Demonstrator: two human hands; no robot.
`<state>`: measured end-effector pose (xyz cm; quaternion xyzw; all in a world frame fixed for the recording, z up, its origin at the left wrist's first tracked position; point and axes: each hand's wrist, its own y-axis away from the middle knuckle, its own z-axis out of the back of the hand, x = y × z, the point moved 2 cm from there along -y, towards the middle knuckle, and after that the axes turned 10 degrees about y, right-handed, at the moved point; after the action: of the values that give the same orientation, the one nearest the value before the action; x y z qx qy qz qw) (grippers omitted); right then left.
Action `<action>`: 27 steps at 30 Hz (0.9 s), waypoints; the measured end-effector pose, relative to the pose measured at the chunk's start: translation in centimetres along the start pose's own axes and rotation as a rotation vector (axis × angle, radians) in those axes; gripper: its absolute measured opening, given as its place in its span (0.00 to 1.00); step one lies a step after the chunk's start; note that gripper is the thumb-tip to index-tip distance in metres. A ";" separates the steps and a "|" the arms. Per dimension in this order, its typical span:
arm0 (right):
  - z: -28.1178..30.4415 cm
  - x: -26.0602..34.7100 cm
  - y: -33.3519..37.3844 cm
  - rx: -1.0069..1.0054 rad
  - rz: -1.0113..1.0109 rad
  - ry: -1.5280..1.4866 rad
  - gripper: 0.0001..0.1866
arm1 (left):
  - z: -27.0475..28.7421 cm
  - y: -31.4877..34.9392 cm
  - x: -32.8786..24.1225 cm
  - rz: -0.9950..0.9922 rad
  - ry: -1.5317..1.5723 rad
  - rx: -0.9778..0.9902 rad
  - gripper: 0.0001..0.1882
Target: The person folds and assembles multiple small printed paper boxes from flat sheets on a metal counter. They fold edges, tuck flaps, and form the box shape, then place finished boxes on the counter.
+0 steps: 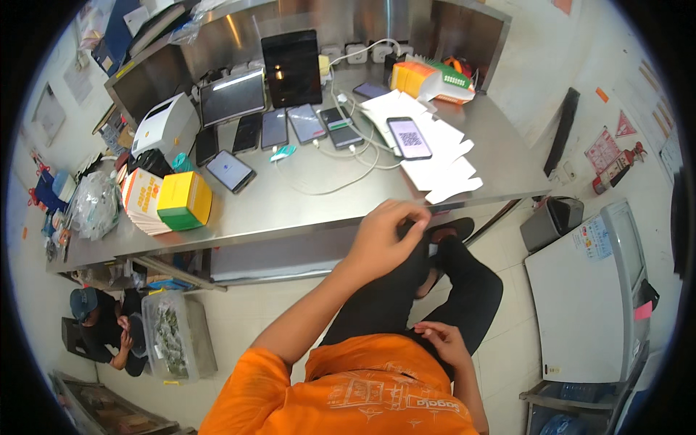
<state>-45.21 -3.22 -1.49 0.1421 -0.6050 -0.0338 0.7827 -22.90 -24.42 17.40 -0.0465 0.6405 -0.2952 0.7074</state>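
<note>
My left hand (386,238) is over my leg at the front edge of the steel table (290,217). Its fingers are bent and the thumb stands apart from them, with nothing held. Low by my lap, my right hand (446,342) hangs loosely, its fingers partly stretched and no object visible in it. Nearest the left hand on the tabletop are fanned white paper sheets (442,170). A phone (409,138) showing a square code lies on them. Left of the papers, several phones lie in a row, some on white charging cables (326,193); a lit phone (230,172) is closer to me.
Behind the phones stand a dark tablet (291,69) and a flat screen (233,98). A white printer (167,127) and yellow-green boxes (185,199) are at left. A white freezer (580,297) and a bin (551,223) stand right. Another person (101,326) sits lower left beside a clear tub (196,337).
</note>
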 end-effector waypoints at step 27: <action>3.4 -1.7 -3.3 -0.074 0.029 -0.313 0.16 | -0.5 -27.5 9.3 0.019 -0.222 -0.476 0.13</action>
<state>-48.51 -6.60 -3.17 0.0976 -0.7199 -0.0665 0.6839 -33.14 -51.33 21.41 -0.2375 0.6109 -0.1227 0.7452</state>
